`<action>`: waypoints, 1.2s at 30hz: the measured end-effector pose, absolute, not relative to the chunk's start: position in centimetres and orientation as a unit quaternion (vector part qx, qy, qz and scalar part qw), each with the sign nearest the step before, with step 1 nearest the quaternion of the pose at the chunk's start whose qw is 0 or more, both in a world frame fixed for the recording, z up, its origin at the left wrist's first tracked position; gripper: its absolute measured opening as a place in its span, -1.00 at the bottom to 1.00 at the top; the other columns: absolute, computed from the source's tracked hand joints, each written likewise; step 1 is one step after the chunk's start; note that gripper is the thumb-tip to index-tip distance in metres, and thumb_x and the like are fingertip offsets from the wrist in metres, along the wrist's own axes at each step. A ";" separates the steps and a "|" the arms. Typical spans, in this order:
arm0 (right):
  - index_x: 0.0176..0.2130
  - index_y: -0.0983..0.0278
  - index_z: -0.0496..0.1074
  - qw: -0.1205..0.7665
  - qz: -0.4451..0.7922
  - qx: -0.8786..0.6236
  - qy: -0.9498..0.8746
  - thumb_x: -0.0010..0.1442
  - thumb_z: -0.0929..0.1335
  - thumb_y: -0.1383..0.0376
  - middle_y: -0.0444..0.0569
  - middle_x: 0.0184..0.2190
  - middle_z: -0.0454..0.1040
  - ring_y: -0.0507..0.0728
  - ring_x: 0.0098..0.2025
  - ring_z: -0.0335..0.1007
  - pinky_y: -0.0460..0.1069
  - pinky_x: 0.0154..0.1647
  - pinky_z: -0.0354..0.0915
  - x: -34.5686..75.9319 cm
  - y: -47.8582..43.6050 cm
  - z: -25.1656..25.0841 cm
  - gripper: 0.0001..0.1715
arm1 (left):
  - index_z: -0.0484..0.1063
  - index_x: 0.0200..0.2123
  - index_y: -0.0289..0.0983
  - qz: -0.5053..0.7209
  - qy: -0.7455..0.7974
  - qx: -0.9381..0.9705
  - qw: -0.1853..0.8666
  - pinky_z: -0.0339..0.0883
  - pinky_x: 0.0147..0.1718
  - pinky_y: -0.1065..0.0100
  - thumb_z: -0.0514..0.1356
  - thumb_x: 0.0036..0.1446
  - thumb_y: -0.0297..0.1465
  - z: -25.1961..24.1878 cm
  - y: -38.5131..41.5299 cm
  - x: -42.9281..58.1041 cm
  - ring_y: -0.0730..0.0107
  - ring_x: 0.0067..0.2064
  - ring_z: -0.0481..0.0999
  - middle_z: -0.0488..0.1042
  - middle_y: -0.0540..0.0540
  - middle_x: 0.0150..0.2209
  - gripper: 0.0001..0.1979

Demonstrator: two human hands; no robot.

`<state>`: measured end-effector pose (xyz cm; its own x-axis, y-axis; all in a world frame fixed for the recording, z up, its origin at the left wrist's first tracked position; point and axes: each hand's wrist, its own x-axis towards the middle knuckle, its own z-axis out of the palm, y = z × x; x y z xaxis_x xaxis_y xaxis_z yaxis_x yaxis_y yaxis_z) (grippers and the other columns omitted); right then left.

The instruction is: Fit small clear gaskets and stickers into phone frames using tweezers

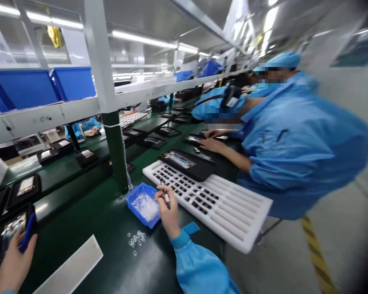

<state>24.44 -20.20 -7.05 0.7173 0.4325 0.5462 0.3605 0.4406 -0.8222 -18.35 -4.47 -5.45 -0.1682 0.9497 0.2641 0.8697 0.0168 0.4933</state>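
Note:
My right hand [168, 210] is closed on tweezers [165, 197], their tip over the near end of a white slotted tray [233, 214] that holds several small dark parts. Just left of that hand stands a small blue bin [135, 195] of clear little pieces, with a few loose clear pieces [136, 239] on the green bench in front of it. My left hand [15, 263], at the lower left, grips a blue pen-like tool [27, 237] beside a black carrier [10, 230] with a phone part in it.
A person in a blue gown [294, 139] works at the right, hands on a black tray [187, 163] resting on the white tray. A green post [118, 151] rises behind the bin. Several black carriers line the belt. A white strip [73, 265] lies near me.

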 end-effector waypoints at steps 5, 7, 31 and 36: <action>-0.14 0.24 0.32 0.683 0.003 -0.592 -0.428 0.19 0.27 0.25 -0.10 -0.41 0.39 0.15 -0.34 0.34 0.03 -0.22 0.24 24.6 -20.1 -7.8 -0.78 | 0.06 0.31 -0.27 0.281 0.693 0.648 0.142 0.40 -0.13 0.05 -0.07 0.03 0.16 -4.6 -3.5 -15.5 -0.13 -0.03 0.51 0.38 -0.30 0.14 -0.10; -0.20 0.23 0.36 0.648 0.000 -0.619 -0.445 0.15 0.30 0.28 -0.08 -0.42 0.40 0.19 -0.30 0.33 0.08 -0.16 0.21 24.8 -20.1 -8.2 -0.83 | 0.06 0.30 -0.27 0.290 0.684 0.654 0.142 0.39 -0.11 0.04 -0.07 0.02 0.16 -4.5 -3.5 -14.5 -0.14 -0.01 0.50 0.37 -0.31 0.15 -0.10; -0.08 0.23 0.40 0.654 -0.099 -0.492 -0.567 0.40 0.21 0.36 0.01 -0.26 0.50 0.12 -0.21 0.46 0.00 -0.19 0.38 19.2 -23.2 -6.5 -0.80 | 0.46 0.00 -0.28 0.290 0.579 0.736 0.199 0.32 0.05 0.17 0.06 0.07 -0.14 -5.0 -2.0 -6.1 0.07 0.07 0.48 0.55 -0.17 -0.02 -0.50; 0.10 0.25 0.31 0.587 -0.100 -0.401 -0.696 0.49 0.07 0.16 -0.05 -0.43 0.46 0.08 -0.43 0.37 -0.02 -0.40 0.33 15.9 -23.6 -8.1 -0.59 | 0.45 0.02 -0.25 0.194 0.550 0.799 0.147 0.34 0.00 0.25 0.04 0.18 -0.27 -5.1 -0.8 -1.0 0.15 0.02 0.50 0.53 -0.15 -0.01 -0.60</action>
